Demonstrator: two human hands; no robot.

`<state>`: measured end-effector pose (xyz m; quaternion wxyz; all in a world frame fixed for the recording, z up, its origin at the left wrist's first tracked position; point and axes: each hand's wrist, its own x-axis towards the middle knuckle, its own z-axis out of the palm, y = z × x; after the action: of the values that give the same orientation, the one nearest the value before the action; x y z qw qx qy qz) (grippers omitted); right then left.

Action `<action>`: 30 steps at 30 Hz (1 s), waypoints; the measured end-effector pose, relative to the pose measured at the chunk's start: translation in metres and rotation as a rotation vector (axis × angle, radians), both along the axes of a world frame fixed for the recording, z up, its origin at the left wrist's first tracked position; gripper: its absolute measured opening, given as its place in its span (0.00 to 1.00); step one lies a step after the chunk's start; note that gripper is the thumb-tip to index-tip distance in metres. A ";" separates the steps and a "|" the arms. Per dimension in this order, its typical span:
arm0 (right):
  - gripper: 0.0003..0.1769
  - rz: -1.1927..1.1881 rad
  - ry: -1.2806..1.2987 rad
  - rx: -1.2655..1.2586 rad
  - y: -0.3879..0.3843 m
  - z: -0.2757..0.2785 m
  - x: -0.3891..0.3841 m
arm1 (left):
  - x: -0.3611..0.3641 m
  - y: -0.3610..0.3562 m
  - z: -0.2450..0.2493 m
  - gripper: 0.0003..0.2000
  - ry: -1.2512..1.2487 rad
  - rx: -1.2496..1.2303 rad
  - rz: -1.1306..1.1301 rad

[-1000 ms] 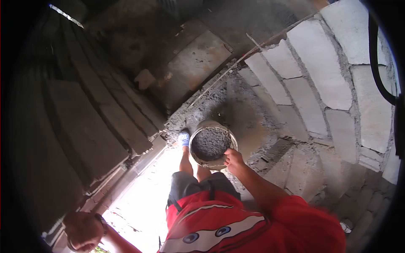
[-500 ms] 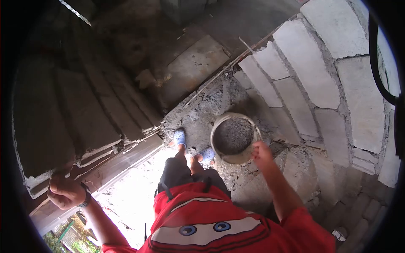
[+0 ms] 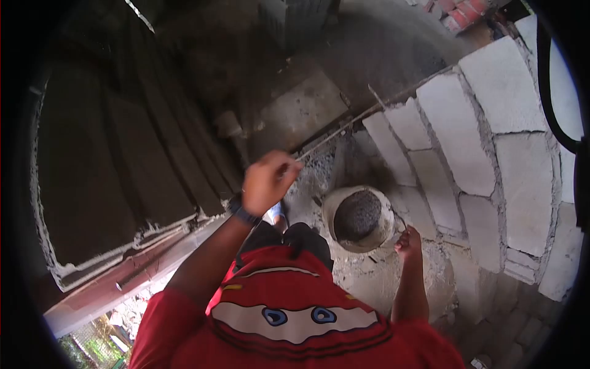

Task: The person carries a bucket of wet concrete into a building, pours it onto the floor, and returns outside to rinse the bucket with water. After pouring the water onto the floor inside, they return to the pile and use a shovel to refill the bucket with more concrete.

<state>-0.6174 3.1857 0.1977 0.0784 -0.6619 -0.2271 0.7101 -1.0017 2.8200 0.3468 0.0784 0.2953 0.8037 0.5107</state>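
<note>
My right hand [image 3: 408, 242] is closed around the thin handle of a bucket [image 3: 393, 221]. Inside the bucket is grey, lumpy wet mortar [image 3: 357, 215]. The bucket hangs or stands low beside my legs, against the foot of the block wall [image 3: 458, 147]. My left hand [image 3: 270, 179], with a dark watch on its wrist, is out in front of my body, a little blurred. Its fingers are loosely curled with the thumb apart, and nothing shows between them.
A low block wall on the left has a rough mortared edge [image 3: 123, 267]. Ahead, a thin rod [image 3: 332, 135] runs along a floor edge near a flat slab [image 3: 304, 104]. A concrete block pillar [image 3: 289, 24] and red bricks [image 3: 467, 12] are farther back. Rubble covers the floor around my feet.
My left hand has swung from the left wall's edge to the front of my body. The bucket and my right hand have shifted right and lower in view, and the view has turned.
</note>
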 end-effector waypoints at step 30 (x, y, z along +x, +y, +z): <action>0.21 -0.139 -0.392 0.276 -0.013 -0.060 0.001 | -0.274 -0.094 -0.159 0.09 -1.077 -0.695 0.208</action>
<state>-0.6163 3.1732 0.1372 0.1713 -0.7840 -0.2867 0.5232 -1.2761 2.7262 0.1877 0.5115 -0.1240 0.7948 0.3022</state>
